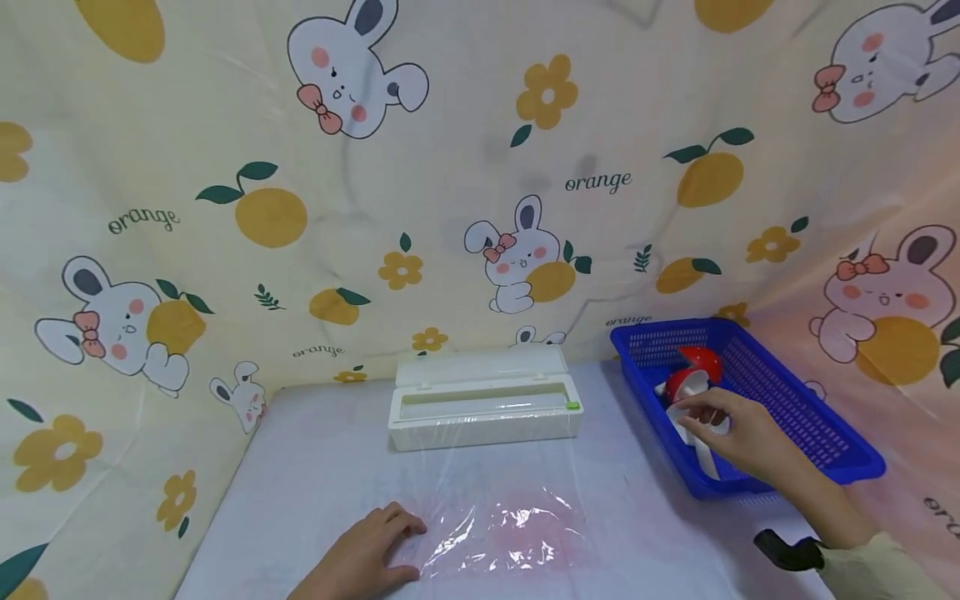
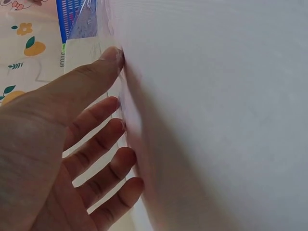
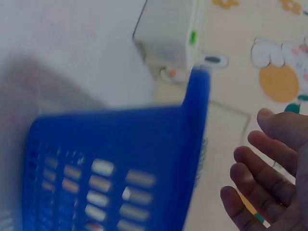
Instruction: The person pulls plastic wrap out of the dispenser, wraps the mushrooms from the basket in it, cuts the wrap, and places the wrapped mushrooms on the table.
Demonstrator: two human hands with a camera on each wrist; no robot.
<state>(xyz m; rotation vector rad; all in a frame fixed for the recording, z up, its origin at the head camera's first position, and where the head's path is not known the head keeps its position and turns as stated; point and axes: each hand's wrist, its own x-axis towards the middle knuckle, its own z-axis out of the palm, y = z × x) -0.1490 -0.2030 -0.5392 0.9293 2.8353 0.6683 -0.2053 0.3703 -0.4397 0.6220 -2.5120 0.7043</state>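
My left hand (image 1: 363, 554) rests at the left edge of a sheet of clear plastic film (image 1: 517, 529). In the left wrist view its thumb and fingers (image 2: 103, 108) are spread and relaxed, with the tips at the edge of the film. The sheet stretches over the table from a white cling film dispenser (image 1: 483, 435), whose lid stands raised. My right hand (image 1: 742, 433) hovers over a blue plastic basket (image 1: 660, 404), fingers loosely bent. Nothing shows between those fingers (image 3: 260, 168) in the right wrist view. Red and white objects (image 1: 686, 383) lie in the basket, partly hidden by that hand.
A small green slider (image 1: 573, 406) sits at the dispenser's right end. White cloth covers the table (image 1: 315, 467). Behind and beside it hangs a curtain (image 1: 450, 167) printed with rabbits and oranges. The basket stands at the table's right side.
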